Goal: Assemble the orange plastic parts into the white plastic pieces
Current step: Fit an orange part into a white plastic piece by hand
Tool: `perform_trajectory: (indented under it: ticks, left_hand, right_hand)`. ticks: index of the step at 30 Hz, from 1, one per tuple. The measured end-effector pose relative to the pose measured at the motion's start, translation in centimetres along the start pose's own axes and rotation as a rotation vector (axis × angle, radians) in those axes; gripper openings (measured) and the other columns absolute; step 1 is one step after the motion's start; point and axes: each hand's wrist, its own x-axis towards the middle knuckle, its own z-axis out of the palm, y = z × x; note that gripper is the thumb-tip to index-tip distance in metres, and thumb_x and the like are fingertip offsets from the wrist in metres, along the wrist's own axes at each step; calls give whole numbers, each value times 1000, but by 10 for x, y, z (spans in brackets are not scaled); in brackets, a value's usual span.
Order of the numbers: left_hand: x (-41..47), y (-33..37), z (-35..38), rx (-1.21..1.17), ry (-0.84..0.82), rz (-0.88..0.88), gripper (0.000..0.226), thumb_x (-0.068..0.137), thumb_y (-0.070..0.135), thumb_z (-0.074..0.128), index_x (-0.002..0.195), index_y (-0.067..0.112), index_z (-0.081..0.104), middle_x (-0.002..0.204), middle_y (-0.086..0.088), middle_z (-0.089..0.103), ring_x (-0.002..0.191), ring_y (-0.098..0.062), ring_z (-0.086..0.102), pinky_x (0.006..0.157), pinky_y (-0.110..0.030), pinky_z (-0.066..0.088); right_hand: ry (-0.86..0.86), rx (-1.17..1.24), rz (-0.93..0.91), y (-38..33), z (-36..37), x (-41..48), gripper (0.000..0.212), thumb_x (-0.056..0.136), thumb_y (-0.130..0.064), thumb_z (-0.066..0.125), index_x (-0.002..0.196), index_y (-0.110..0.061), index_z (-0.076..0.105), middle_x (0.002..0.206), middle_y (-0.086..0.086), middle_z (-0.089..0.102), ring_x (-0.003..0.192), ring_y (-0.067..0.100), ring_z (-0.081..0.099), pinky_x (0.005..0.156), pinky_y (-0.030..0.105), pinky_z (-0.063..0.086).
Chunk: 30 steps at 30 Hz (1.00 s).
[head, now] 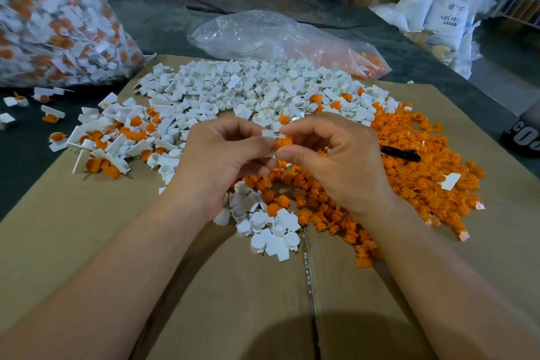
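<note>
Head view: right hand point(330, 152) pinches orange part point(285, 142); sack point(447, 17) reads "ABS".

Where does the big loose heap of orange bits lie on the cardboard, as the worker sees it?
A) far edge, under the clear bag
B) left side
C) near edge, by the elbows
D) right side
D: the orange parts spread over the right of the cardboard, under and past the right hand; the white pieces lie farther back and the joined ones sit at the left.
</note>
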Motion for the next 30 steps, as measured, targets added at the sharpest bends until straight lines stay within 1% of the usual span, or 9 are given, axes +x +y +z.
perform_trajectory:
  ticks: [2,5,7,9,12,16,21,26,30]
  left_hand:
    - [-1,0,0,22,-6,15,9,75,-6,67,74,3,63,54,-7,64,47,-14,62,46,-17,48]
    - [-2,0,1,65,11,42,13,75,-7,67,73,6,66,54,-5,65,47,-13,62,47,-17,49]
    - [-2,0,2,86,36,66,15,75,-7,67,71,8,67,53,-3,65,46,-12,61,47,-17,49]
    - [-2,-1,2,107,55,87,14,75,-5,68,72,8,68,54,-2,65,47,-11,62,48,-17,50]
    - [-3,-1,3,133,34,107,10,75,-4,69,75,6,69,58,-4,65,50,-13,63,50,-18,51]
    - [-4,0,5,145,4,129,11,74,-5,70,78,5,69,67,-12,66,52,-14,64,53,-19,53]
    - [-4,-3,5,131,10,146,14,73,-6,70,74,8,69,60,-3,65,51,-15,64,53,-20,54]
    - [-4,-5,6,82,5,138,14,74,-7,68,74,7,69,58,-2,65,50,-14,65,52,-18,52]
    - [-5,-5,7,76,8,162,16,75,-7,67,75,9,68,59,0,67,51,-13,65,51,-17,51]
  right_hand:
    - [1,-19,-7,0,0,0,25,72,-19,72,95,-11,70,74,-8,59,66,6,56,64,20,49]
    - [-4,-23,-16,-1,1,-2,25,73,-14,73,97,-18,68,74,-1,62,70,12,58,63,21,49]
    - [-11,-24,-6,-1,0,-2,24,75,-12,71,99,-15,69,76,0,65,73,12,59,64,21,50]
    - [-10,-26,15,-1,1,-2,21,78,-9,69,99,-10,71,76,-3,64,72,10,60,64,18,50]
    - [26,15,98,-1,1,-2,16,78,-6,70,94,-11,71,73,-13,62,68,4,60,62,12,49]
    - [46,-6,103,-4,2,-1,12,78,-5,70,88,-11,71,70,-17,60,66,3,59,61,11,49]
    - [29,-29,87,-7,1,-1,10,77,-4,70,81,-12,70,68,-19,59,66,1,59,59,11,48]
    - [42,-11,132,-8,2,-2,29,75,-3,70,65,-28,58,59,-17,56,58,-1,55,54,11,45]
    - [45,73,208,-9,2,-1,31,76,-5,69,72,-34,58,56,-14,59,55,-2,57,56,11,48]
